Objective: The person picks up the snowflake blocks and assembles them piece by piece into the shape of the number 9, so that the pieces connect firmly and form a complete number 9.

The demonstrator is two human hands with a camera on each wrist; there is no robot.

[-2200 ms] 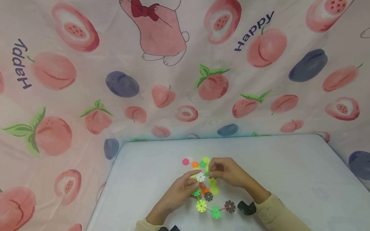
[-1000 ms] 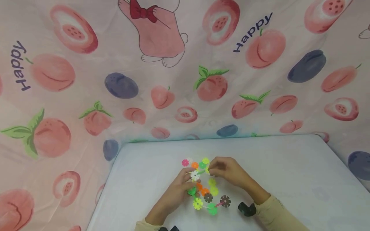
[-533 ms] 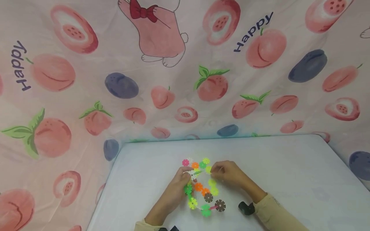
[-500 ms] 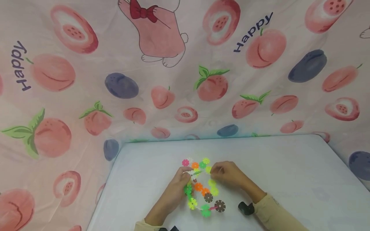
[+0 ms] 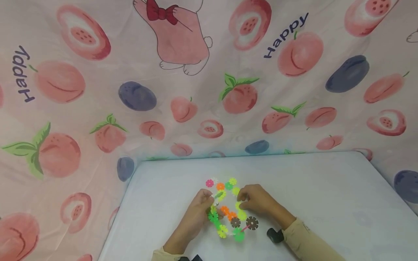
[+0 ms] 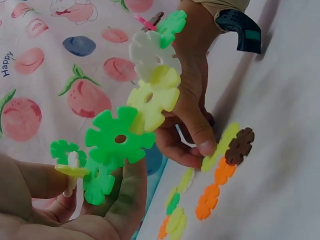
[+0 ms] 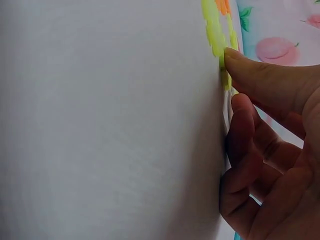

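Note:
My left hand (image 5: 197, 212) grips a chain of interlocking flower-shaped plastic discs, held up off the table. Its links include a green disc (image 6: 120, 137), a yellow disc (image 6: 155, 97) and a white disc (image 6: 150, 55); a brown disc (image 5: 252, 223) ends it on a pink disc seen edge-on. Thumb and fingers pinch it near a thin yellow disc (image 6: 72, 171). My right hand (image 5: 258, 201) is low over the table, its thumb touching a loose yellow disc (image 7: 215, 37). Thumb and index fingertips stand apart; whether the disc is lifted cannot be told.
Loose discs lie on the white table (image 5: 326, 195): a pink disc (image 5: 209, 183), orange discs (image 5: 220, 186), a brown disc (image 5: 235, 222) and several green and yellow ones. A fruit-printed cloth (image 5: 196, 87) hangs behind. A black wrist device (image 5: 275, 235) sits by the right sleeve.
My right hand has let go of a green disc, which stays joined to the chain, and moved nearer to the yellow discs. My left hand has drawn leftward and turned the chain.

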